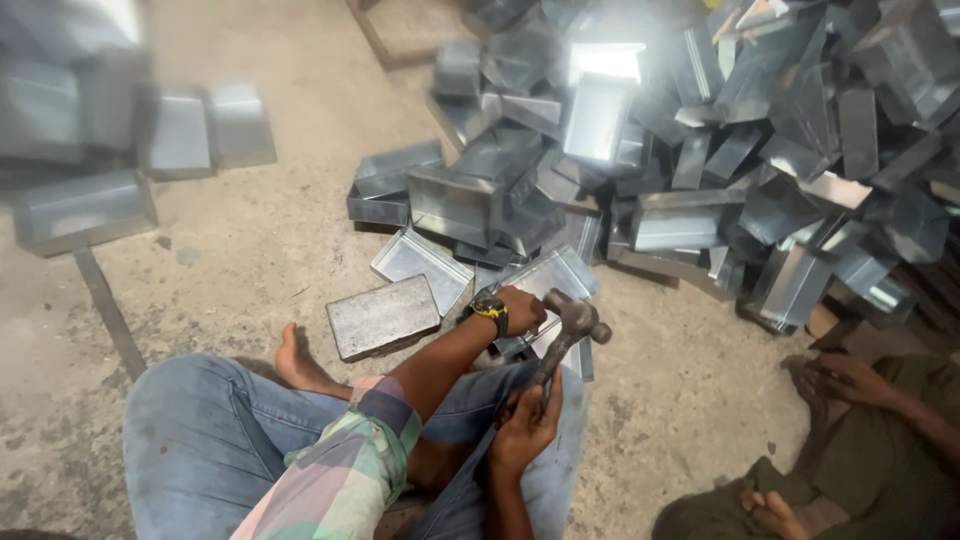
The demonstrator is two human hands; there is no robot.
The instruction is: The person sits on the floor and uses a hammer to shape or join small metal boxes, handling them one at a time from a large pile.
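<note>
Fingers of the right hand (525, 430) wrapped tight round the handle of a hammer (570, 330), head raised up and away from the wrist. Left hand (522, 308), wristwatch (490, 308) on it, presses down on a sheet-metal tray (545, 285) just beyond the hammer head; whether its fingers curl round the edge, cannot tell. Flat steel block (383, 317) just left of that hand, by a bare foot (298, 362). Rough concrete floor (300, 200). Further out, a heap of metal boxes (720, 150). Off to the right, another person's hand (840, 380).
</note>
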